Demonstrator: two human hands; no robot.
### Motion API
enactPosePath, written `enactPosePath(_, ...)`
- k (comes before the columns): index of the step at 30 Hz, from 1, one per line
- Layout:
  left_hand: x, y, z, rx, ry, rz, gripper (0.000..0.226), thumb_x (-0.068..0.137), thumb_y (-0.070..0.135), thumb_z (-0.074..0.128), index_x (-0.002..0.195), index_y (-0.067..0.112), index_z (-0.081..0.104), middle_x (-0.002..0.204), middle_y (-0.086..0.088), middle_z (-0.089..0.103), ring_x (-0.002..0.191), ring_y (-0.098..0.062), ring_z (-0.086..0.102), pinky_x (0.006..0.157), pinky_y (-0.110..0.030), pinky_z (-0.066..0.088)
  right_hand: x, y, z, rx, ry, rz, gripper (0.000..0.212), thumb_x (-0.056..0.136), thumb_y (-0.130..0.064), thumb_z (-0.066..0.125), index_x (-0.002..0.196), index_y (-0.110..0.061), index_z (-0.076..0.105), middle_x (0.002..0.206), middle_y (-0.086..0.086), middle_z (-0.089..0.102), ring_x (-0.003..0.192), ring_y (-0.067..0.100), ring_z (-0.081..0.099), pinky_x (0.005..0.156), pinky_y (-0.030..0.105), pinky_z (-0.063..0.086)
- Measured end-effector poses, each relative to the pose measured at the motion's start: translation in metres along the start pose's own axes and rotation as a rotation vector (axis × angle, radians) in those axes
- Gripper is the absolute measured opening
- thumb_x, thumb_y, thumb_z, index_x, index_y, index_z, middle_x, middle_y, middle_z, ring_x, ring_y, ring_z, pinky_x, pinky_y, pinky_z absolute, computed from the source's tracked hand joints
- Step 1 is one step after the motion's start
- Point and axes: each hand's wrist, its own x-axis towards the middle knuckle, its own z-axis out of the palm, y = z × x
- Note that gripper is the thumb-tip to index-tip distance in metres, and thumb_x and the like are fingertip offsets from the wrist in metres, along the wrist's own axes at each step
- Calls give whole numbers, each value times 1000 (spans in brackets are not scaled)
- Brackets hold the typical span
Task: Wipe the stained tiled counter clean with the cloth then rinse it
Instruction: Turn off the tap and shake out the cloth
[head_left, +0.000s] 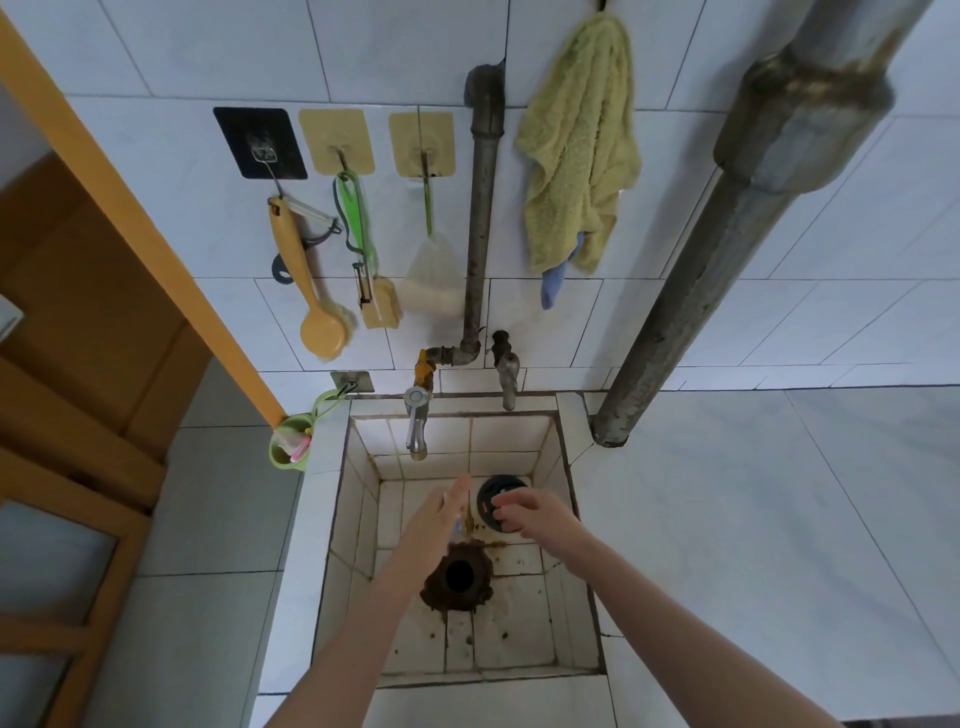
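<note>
Spreading across the right and lower sides: pale grey glazed tiled counter (779, 545), hard, flat, probably slick when wet, crossed by dark grout lines; no stain plain enough to pick out from this height. Sunk into it, square white-tiled sink basin (358, 499), rust-brown around the open round drain hole (458, 571) and along the grout. Hanging high on the wall tiles from a hook, well apart from both hands: yellow-green terry cloth (579, 140), with a smaller blue cloth (553, 286) peeping out beneath. Likely soft, limp and light while dry, heavier and dripping once soaked; looped pile good for catching grime, unlikely to slip from a grasp. Best taken as a bunched handful at the hanging lower body and lifted up off the hook, not tugged downward; then folded into a pad for wiping. Nothing fragile about it. Down in the basin, left hand (441, 514) flat and blurred, fingers straight and together, holding nothing clearly seen. Right hand (540, 514) with fingers curled over a round black drain cover (496, 488); gripping it or merely poised above, impossible to tell. Above them, chrome lever tap (417, 426) and dull metal spout (506, 374), rigid and smooth.
</note>
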Motion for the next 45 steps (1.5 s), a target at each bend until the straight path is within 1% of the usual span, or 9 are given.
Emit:
enactPosePath(4,-4,5,-3,-393,-87,-115,14,96,26,44,97,17,54,98,-2,57,87,-15,56,74,-27,51,-8,-14,7,56,-47,-88,30,93,-26,55,121,-15,58,111,0,62,97,10,58,80,18,48)
enactPosePath(9,-15,24,-7,-492,-136,-120,17,91,4,50,105,12,54,97,-5,59,87,-20,60,72,-30,54,-3,-20,11,46,39,-82,30,83,-29,69,109,-18,60,102,-1,65,94,14,62,87,30,53)
enactPosePath(12,-13,27,-14,-410,-155,-19,38,80,5,64,115,17,54,115,-9,59,104,-29,58,87,-45,51,-4,-21,5,190,111,-54,19,82,-17,70,98,-16,59,96,3,65,92,20,65,86,33,55)
enactPosePath(16,-12,29,-23,-251,-96,68,31,81,6,67,108,19,58,102,0,61,95,-15,57,84,-29,48,-7,-18,-3,400,133,-26,18,84,-4,65,99,-10,58,106,14,65,95,27,67,84,37,56)
enactPosePath(22,-11,37,-22,-499,-200,-212,43,77,23,73,115,10,56,112,-13,61,101,-29,61,81,-46,54,-15,-27,-8,367,119,-37,36,87,11,47,119,-5,51,111,12,58,97,24,63,77,30,57)
enactPosePath(26,-11,44,-22,-328,-174,-85,42,78,18,71,114,8,54,112,-13,61,95,-25,64,68,-32,57,-19,-38,-13,337,74,-11,32,90,1,42,119,-4,55,116,19,60,105,30,62,91,42,53)
enactPosePath(31,-11,48,-24,-325,-195,-44,25,89,14,58,113,12,56,108,-10,62,90,-23,66,62,-26,56,-17,-35,-18,551,-41,83,39,85,-28,66,113,-4,55,111,16,64,99,29,65,88,44,54)
enactPosePath(37,-7,47,-32,-156,-150,7,21,93,0,43,100,8,61,113,-15,59,91,-24,65,64,-24,56,-19,-31,-34,378,2,-20,28,86,6,56,113,-1,55,112,16,58,91,26,68,78,38,59)
enactPosePath(45,-5,60,-27,245,-148,176,29,73,19,76,95,12,58,93,-5,63,68,-12,61,61,-18,52,-19,-39,-53,203,134,-72,20,75,-4,75,90,-7,63,104,17,64,92,28,68,83,38,57)
